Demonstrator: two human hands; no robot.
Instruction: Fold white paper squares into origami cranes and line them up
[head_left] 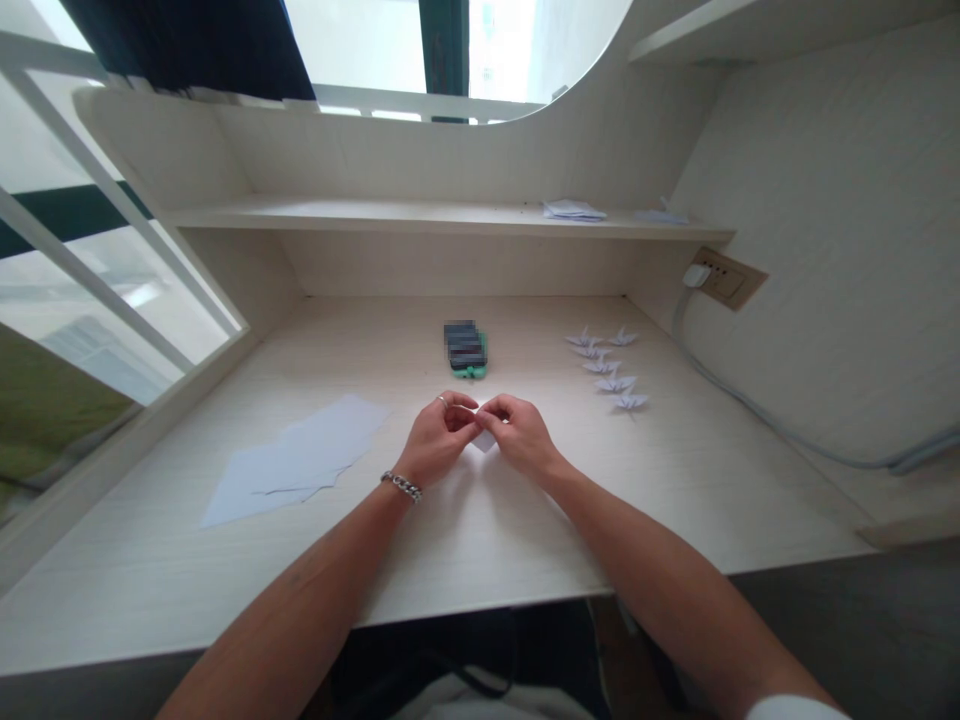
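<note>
A small folded piece of white paper is pinched between my two hands, a little above the middle of the desk. My left hand, with a ring and a chain bracelet, has its thumb and fingertips closed on the paper's left side. From the right, my right hand grips the same paper with thumb and forefinger. The fingers cover much of the paper, so its full shape is hidden. Several folded white paper cranes stand to the right of my hands. Loose white paper sheets lie overlapping on the left.
Just beyond my hands lies a phone-like dark object with a green edge, its top blurred. A shelf spans the back, with folded papers on it. On the right wall, a plug sits in a socket; its grey cable runs along the desk's edge.
</note>
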